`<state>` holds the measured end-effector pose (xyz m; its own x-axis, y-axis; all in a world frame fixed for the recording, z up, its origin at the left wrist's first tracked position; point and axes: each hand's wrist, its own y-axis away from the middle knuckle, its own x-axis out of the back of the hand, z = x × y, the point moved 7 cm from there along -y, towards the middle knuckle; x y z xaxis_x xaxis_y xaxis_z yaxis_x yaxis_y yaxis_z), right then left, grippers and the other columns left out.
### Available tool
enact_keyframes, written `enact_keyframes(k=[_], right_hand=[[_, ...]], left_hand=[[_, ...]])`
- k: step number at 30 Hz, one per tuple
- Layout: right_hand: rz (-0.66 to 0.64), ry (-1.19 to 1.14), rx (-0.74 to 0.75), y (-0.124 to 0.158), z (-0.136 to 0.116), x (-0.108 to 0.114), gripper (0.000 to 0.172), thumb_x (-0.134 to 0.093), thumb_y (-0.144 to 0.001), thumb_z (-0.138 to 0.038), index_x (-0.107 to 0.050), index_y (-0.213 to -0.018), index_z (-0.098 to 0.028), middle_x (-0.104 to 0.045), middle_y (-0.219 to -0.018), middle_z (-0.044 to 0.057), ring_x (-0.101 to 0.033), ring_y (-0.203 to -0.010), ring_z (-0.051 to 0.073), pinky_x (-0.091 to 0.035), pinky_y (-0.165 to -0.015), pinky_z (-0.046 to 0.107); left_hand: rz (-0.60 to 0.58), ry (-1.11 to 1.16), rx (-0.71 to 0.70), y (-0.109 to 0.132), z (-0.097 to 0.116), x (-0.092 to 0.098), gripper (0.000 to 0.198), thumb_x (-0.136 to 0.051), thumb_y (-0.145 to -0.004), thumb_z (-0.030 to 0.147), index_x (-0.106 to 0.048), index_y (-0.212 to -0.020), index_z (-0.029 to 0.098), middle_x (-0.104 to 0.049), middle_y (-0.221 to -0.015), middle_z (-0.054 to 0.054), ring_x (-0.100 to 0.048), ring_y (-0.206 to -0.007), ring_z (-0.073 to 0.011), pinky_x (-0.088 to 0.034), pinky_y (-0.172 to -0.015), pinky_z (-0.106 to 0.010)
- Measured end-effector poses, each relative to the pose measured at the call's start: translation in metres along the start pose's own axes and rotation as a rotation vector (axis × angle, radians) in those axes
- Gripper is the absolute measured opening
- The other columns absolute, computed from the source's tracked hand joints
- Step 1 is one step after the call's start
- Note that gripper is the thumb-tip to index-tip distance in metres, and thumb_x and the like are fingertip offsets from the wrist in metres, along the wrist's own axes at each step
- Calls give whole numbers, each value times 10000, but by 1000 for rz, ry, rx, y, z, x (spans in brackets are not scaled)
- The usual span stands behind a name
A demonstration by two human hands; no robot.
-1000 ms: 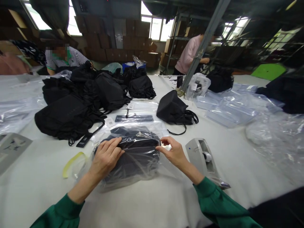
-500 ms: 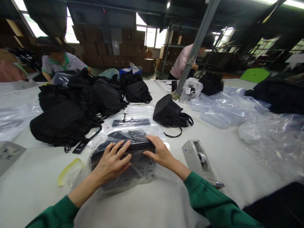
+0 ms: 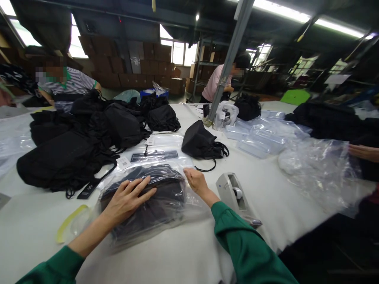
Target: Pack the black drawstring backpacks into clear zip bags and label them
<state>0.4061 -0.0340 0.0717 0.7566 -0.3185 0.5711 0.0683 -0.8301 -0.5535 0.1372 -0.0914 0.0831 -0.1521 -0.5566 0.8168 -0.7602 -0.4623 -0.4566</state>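
left hand [image 3: 126,199] partly hides bagged bundle [image 3: 166,200] | right hand [image 3: 196,182]: grip unclear

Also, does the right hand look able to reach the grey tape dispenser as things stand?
Probably yes: the tape dispenser stands just right of the right hand, with mainly white tabletop visible between them, though the hand seems to pinch clear plastic.

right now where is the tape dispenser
In the head view, the tape dispenser sits on the white table, right of the wrapped bundle and beside the right green sleeve.
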Motion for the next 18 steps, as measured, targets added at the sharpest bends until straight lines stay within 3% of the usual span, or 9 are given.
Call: enact_keyframes(k=[3,6,9,11,13,15,18], right_hand=[[152,30,-161,25,6,46,612,-182,-1011,-521,-590,-1211,-111,-692,-911,122,-646,-831,221,-490,-767,334],[98,-64,-303,64,0,62,633,-322,-966,-578,-427,-1396,-126,-703,-963,96,-658,-827,203,-507,-752,310],[42,-189,-489,96,-2,42,685,-574,-832,-606,-520,-1322,-131,-666,-696,7,-624,-633,177,-500,-639,274],[90,-195,-566,102,1,28,586,-588,-825,-578,-623,-1182,-115,-532,-497,-54,-539,-484,156,-455,-536,263],[136,-181,-580,101,1,23,526,-560,-843,-552,-667,-1099,-105,-491,-463,-58,-515,-458,156,-431,-504,266],[159,-167,-564,101,-1,36,505,-570,-836,-534,-680,-1091,-112,-571,-541,-19,-563,-524,171,-455,-537,277],[251,-75,-545,121,-2,95,433,-577,-838,-531,-720,-1007,-159,-702,-797,63,-637,-725,204,-506,-693,306]], left_hand=[[-1,9,11,0,-1,0,543,-549,-895,148,-488,-1373,398,-417,-1510,-76,-510,-1210,-282,-364,-933,-422],[3,24,18,1,-1,1,527,-564,-893,170,-501,-1358,410,-435,-1498,-70,-514,-1205,-288,-369,-934,-425],[2,28,15,1,-1,0,519,-566,-894,176,-509,-1352,412,-458,-1482,-70,-517,-1206,-291,-369,-942,-428],[4,22,16,1,-1,0,510,-563,-895,171,-520,-1341,413,-467,-1475,-69,-524,-1201,-286,-369,-943,-425],[7,13,19,0,-2,0,498,-567,-896,181,-527,-1334,415,-467,-1475,-68,-527,-1199,-282,-374,-937,-418],[10,13,20,0,-2,0,488,-578,-894,201,-531,-1330,415,-463,-1479,-68,-526,-1201,-283,-378,-934,-415],[5,37,18,3,0,-1,511,-563,-883,175,-531,-1331,418,-451,-1487,-69,-525,-1208,-289,-375,-946,-426]])
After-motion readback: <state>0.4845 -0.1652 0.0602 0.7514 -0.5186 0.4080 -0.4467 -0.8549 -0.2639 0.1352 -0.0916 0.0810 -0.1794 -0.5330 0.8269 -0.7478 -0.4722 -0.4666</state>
